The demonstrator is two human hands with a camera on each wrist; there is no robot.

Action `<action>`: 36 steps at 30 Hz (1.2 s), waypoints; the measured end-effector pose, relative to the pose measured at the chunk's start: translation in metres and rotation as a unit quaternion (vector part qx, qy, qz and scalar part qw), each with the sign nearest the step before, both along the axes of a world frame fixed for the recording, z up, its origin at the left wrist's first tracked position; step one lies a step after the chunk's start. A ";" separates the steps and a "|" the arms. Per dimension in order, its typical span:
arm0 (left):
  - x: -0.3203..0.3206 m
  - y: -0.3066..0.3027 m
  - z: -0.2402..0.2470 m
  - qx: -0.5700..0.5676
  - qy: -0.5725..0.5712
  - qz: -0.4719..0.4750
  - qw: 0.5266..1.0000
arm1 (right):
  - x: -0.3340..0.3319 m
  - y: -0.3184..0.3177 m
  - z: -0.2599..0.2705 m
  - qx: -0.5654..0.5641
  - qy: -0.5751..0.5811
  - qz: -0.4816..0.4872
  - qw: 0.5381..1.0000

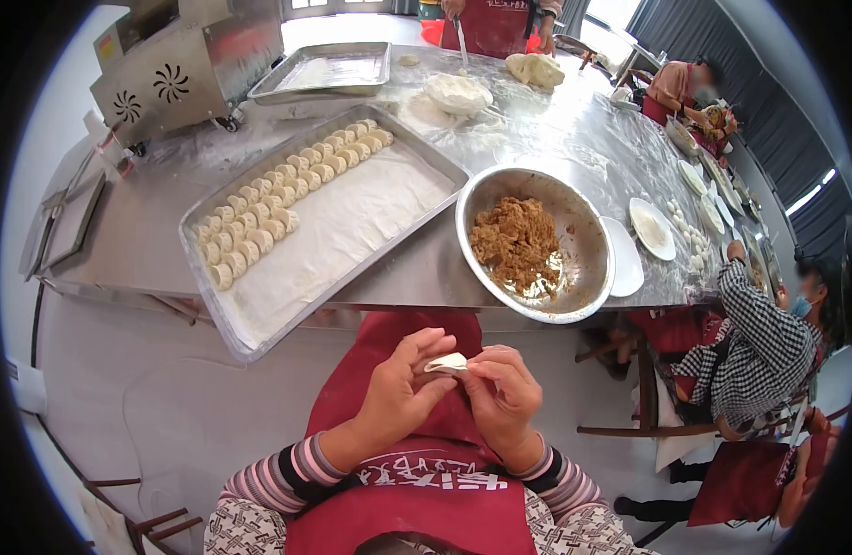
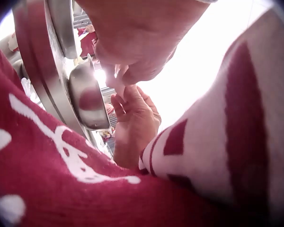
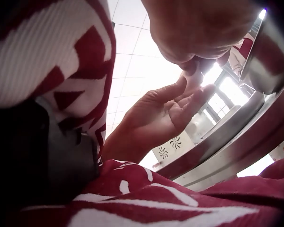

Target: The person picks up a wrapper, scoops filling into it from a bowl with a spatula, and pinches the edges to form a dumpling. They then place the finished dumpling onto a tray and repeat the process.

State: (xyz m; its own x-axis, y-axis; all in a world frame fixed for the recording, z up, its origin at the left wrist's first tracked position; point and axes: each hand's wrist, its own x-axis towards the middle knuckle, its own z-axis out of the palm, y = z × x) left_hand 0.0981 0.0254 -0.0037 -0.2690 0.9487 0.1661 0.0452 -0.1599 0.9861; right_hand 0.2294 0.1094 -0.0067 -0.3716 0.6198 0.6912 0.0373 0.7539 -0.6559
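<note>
Dark-red cloth apron point(image 1: 352, 518) is worn at six o'clock. Above it, white folded dough piece point(image 1: 448, 362) is pinched at three o'clock by the right hand point(image 1: 507, 393) and gripped at nine by the left hand point(image 1: 396, 388), presumably so the fold is steadied.

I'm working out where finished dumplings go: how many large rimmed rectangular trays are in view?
2: the lined tray with rows of dumplings, left of the filling bowl, and the rear tray beside the machine. Others may be hidden.

Hands point(image 1: 394, 393) point(image 1: 507, 393) close together, fingers point(image 1: 502, 359) bent, forearms point(image 1: 295, 474) point(image 1: 567, 476) converging
</note>
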 end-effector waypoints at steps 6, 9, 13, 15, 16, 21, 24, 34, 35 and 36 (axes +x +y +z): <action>0.008 0.006 -0.011 -0.001 -0.187 0.007 0.982 | -0.008 -0.003 0.006 -0.039 -0.018 -0.032 0.999; 0.011 0.004 -0.014 0.018 -0.069 0.045 0.996 | -0.002 -0.002 -0.001 -0.052 -0.043 -0.007 0.998; 0.006 0.002 -0.008 0.040 0.071 0.046 0.996 | -0.003 0.005 0.002 0.026 -0.054 -0.020 0.998; 0.005 0.003 -0.008 0.070 0.108 0.038 0.991 | -0.001 0.008 0.005 0.100 -0.057 0.000 0.993; 0.003 0.003 -0.008 0.070 0.108 0.037 0.991 | -0.002 0.008 0.006 0.099 -0.058 -0.001 0.993; -0.006 0.006 -0.011 0.145 0.222 0.013 0.964 | 0.002 0.009 0.007 0.120 -0.055 0.031 0.991; -0.007 0.003 -0.003 0.060 0.119 -0.033 0.990 | 0.002 0.005 0.012 0.091 -0.039 0.022 0.995; 0.010 0.005 -0.015 0.015 -0.054 -0.055 0.997 | -0.004 0.002 0.007 0.030 -0.050 -0.021 0.998; 0.011 0.005 -0.017 0.022 -0.054 -0.049 0.997 | -0.003 0.003 0.004 0.037 -0.053 -0.008 0.998; 0.012 0.005 -0.018 0.029 -0.054 -0.043 0.997 | -0.002 0.004 0.002 0.043 -0.055 0.005 0.998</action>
State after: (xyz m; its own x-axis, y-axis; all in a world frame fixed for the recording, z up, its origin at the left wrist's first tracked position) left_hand 0.1099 0.0306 -0.0213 -0.2070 0.9585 0.1963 -0.0776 -0.2161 0.9733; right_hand 0.2273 0.1138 -0.0045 -0.4548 0.5555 0.6961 0.0976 0.8080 -0.5810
